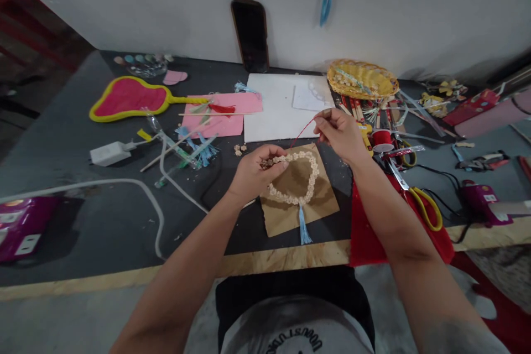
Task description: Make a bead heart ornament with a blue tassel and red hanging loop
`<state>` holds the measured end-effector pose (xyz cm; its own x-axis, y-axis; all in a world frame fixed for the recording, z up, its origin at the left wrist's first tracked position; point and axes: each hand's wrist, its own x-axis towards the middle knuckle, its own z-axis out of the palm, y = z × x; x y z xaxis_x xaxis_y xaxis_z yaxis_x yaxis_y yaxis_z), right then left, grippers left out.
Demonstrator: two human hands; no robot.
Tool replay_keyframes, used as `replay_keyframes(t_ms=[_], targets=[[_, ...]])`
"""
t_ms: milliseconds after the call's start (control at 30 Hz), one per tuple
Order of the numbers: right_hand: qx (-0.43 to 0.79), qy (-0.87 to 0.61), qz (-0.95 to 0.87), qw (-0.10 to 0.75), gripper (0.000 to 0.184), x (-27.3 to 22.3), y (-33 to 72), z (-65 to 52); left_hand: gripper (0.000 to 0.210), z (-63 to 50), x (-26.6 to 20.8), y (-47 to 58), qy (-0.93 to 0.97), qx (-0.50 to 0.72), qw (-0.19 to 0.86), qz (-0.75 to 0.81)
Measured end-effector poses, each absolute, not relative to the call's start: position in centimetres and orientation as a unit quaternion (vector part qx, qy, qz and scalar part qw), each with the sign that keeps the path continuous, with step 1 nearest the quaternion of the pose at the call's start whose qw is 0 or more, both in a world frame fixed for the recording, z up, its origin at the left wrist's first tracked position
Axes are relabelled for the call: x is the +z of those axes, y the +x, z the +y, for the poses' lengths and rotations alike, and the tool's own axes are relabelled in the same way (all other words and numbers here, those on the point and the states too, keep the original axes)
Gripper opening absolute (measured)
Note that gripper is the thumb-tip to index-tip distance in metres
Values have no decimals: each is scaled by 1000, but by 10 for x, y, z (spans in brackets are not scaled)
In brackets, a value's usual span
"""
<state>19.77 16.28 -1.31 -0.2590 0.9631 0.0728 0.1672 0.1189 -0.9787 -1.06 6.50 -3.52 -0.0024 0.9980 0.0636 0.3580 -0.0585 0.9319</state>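
Observation:
A loop of cream flower-shaped beads [314,172] hangs from my left hand [259,171], whose thumb and fingers pinch its upper left part. From the loop's bottom hangs a light blue tassel [304,225]. My right hand [338,131] is up and to the right, fingertips closed on a thin red cord [302,131] that runs taut down to the beads by my left hand. Under the loop lies a square of brown paper [286,221]. A few loose beads [239,150] rest on the dark table just beyond my left hand.
A pink fan with a yellow rim [130,99] lies at the left. White board [269,108], a wicker basket [363,80] and an upright phone [251,35] stand or lie at the back. Yellow-handled scissors [427,209] and red cloth [369,232] are at the right. A white cable [151,193] crosses the left side.

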Motion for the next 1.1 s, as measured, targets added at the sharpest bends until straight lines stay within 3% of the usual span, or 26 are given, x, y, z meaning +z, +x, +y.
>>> replay_keyframes(t_ms=[167, 333, 500, 567, 667, 800, 900, 1100], targets=[[442, -460, -608, 473, 30, -5, 205, 160, 19, 68, -47, -9, 655, 354, 318, 587], [486, -429, -644, 406, 29, 5, 209, 145, 17, 75, -56, -12, 745, 237, 196, 592], [555, -377, -658, 344, 30, 12, 203, 130, 30, 76, -53, -15, 754, 232, 182, 587], [572, -360, -655, 339, 31, 15, 199, 126, 37, 73, -48, -16, 718, 292, 250, 580], [586, -343, -647, 347, 33, 18, 192, 123, 48, 66, -40, -13, 596, 406, 472, 507], [590, -327, -635, 377, 38, 13, 183, 121, 54, 58, -31, -5, 426, 426, 695, 392], [584, -328, -632, 390, 39, 7, 180, 121, 45, 55, -26, 0, 353, 410, 749, 382], [592, -333, -640, 358, 34, 8, 187, 121, 36, 56, -22, 1, 299, 413, 755, 413]])
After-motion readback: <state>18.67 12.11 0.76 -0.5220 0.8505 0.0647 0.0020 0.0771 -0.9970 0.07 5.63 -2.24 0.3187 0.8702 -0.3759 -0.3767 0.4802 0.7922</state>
